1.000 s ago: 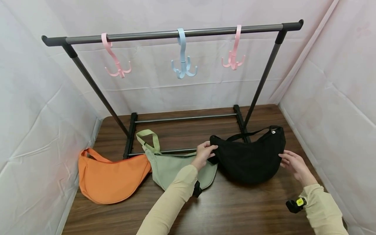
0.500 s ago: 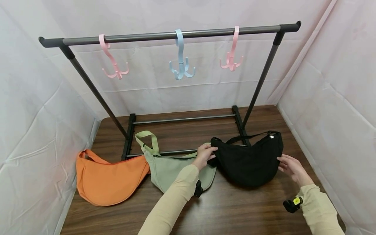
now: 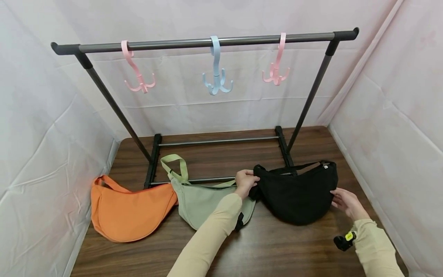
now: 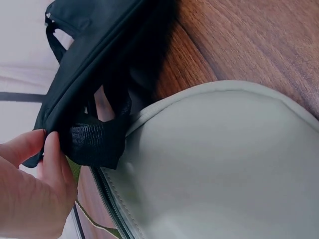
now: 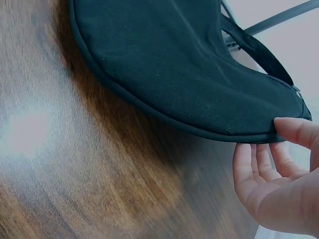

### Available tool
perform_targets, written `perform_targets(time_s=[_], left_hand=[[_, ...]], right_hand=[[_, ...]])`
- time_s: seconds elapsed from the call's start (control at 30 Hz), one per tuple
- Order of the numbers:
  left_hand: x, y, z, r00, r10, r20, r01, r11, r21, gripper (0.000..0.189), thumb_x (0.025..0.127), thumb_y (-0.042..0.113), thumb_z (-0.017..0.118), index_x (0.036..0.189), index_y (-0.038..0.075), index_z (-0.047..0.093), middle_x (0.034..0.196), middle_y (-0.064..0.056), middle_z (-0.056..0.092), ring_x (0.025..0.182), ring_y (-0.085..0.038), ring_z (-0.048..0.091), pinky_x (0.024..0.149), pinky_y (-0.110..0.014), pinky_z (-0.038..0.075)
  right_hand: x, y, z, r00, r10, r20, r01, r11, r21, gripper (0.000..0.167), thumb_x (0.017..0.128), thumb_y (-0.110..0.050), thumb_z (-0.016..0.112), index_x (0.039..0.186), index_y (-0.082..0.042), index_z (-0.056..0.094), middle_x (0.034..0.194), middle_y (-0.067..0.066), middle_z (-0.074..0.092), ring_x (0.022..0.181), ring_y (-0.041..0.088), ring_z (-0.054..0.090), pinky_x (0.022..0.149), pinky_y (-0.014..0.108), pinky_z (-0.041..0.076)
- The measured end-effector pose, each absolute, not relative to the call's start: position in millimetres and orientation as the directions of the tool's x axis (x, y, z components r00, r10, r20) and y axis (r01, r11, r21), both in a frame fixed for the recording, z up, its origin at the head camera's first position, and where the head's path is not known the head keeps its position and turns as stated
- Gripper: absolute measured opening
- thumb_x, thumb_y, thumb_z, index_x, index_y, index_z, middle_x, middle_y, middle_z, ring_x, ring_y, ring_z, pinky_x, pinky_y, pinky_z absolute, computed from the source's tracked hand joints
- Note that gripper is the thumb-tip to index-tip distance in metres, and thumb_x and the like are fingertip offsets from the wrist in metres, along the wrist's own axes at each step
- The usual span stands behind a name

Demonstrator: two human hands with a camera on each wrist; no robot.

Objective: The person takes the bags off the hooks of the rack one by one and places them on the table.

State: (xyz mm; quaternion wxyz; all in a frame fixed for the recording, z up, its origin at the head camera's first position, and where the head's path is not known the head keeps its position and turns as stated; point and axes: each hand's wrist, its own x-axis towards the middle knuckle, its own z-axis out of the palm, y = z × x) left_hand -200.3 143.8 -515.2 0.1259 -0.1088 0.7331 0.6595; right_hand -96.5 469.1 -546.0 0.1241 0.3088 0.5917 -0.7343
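Observation:
Both hands hold a black crescent-shaped shoulder bag (image 3: 295, 198) at the right of the table. My left hand (image 3: 245, 182) pinches its upper left corner between thumb and fingers; the left wrist view shows the black strap webbing (image 4: 92, 142) hanging beside those fingertips. On the opposite side my right hand (image 3: 347, 202) pinches the bag's right edge, thumb on the front and fingers behind, as the right wrist view shows. A sage green bag (image 3: 204, 204) lies to the left, partly covered by my left forearm. Farther left lies an orange bag (image 3: 133, 211).
Behind the bags stands a dark metal rack (image 3: 166, 45). From its top bar hang a pink hook (image 3: 138, 77), a blue hook (image 3: 216, 73) and another pink hook (image 3: 277, 69). Its lower rail (image 3: 204, 180) runs just behind the green bag. White curtains (image 3: 398, 127) enclose the table (image 3: 277, 254).
The black bag has come down slightly toward the front of the table, with both hands still holding it. The orange and green bags stay where they were.

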Motion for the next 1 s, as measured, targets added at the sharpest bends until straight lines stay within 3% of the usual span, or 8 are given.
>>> perform_targets(time_s=[0.13,0.23,0.37,0.53,0.67,0.77,0.9,1.0], left_hand=[[-208,149,-535,-0.950,-0.027,-0.311,-0.311,0.187,0.932,0.017,0.068,-0.009,0.070,0.082,-0.003,0.063,0.078,-0.012,0.062,0.059,-0.018,0.063,0.054,-0.025,0.053],[-209,149,-536,-0.942,-0.032,-0.334,-0.333,0.206,0.920,0.019,0.066,-0.009,0.072,0.083,-0.004,0.064,0.076,-0.011,0.063,0.056,-0.016,0.063,0.053,-0.023,0.052],[-209,150,-539,-0.942,-0.042,-0.334,-0.334,0.225,0.915,0.019,0.065,-0.010,0.072,0.082,-0.005,0.064,0.073,-0.009,0.062,0.054,-0.014,0.061,0.051,-0.023,0.052],[-209,151,-542,-0.942,-0.046,-0.332,-0.334,0.222,0.916,0.019,0.064,-0.010,0.072,0.081,-0.004,0.064,0.072,-0.008,0.062,0.053,-0.015,0.061,0.050,-0.022,0.051],[-208,148,-541,-0.938,-0.035,-0.346,-0.345,0.201,0.917,0.021,0.065,-0.008,0.072,0.084,-0.005,0.064,0.076,-0.008,0.062,0.061,-0.021,0.065,0.053,-0.023,0.052],[-206,143,-537,-0.931,-0.006,-0.366,-0.361,0.171,0.917,0.021,0.068,-0.005,0.072,0.088,-0.005,0.065,0.082,-0.009,0.063,0.068,-0.022,0.066,0.057,-0.024,0.053],[-205,133,-533,-0.925,0.047,-0.378,-0.370,0.126,0.921,0.018,0.074,0.003,0.071,0.090,-0.004,0.066,0.089,-0.011,0.065,0.077,-0.026,0.065,0.061,-0.026,0.054],[-204,119,-529,-0.929,0.084,-0.362,-0.352,0.110,0.929,0.020,0.078,0.010,0.069,0.093,-0.003,0.066,0.091,-0.012,0.065,0.085,-0.031,0.063,0.064,-0.027,0.054]], right_hand=[[-95,468,-549,-0.757,0.251,-0.603,0.544,-0.269,-0.795,0.030,0.089,-0.006,0.049,0.071,-0.028,0.059,0.070,-0.010,0.060,0.067,0.004,0.057,0.065,0.021,0.051],[-96,464,-552,-0.731,0.331,-0.596,0.550,-0.231,-0.803,0.015,0.087,-0.007,0.052,0.095,-0.018,0.061,0.071,-0.010,0.056,0.065,0.004,0.055,0.064,0.021,0.051],[-99,462,-556,-0.700,0.418,-0.579,0.569,-0.164,-0.806,0.042,0.087,-0.008,0.052,0.127,-0.003,0.041,0.075,-0.009,0.051,0.065,0.003,0.053,0.065,0.021,0.051],[-101,461,-559,-0.682,0.463,-0.566,0.572,-0.144,-0.807,0.039,0.086,-0.008,0.051,0.124,-0.002,0.043,0.075,-0.008,0.050,0.065,0.003,0.052,0.064,0.021,0.051],[-103,459,-558,-0.688,0.455,-0.565,0.580,-0.123,-0.805,0.053,0.087,-0.010,0.050,0.136,0.002,0.033,0.076,-0.009,0.050,0.065,0.003,0.052,0.064,0.021,0.051],[-103,460,-556,-0.703,0.441,-0.558,0.593,-0.070,-0.803,0.062,0.089,-0.014,0.049,0.141,0.005,0.021,0.086,-0.002,0.052,0.066,0.001,0.052,0.067,0.023,0.052],[-102,461,-553,-0.725,0.434,-0.535,0.609,0.041,-0.792,0.067,0.090,-0.019,0.046,0.141,0.007,0.011,0.118,0.024,0.045,0.069,0.001,0.053,0.074,0.030,0.052],[-100,460,-548,-0.733,0.447,-0.512,0.618,0.124,-0.776,0.070,0.091,-0.021,0.044,0.141,0.009,0.007,0.133,0.034,0.028,0.081,0.016,0.058,0.081,0.038,0.050]])
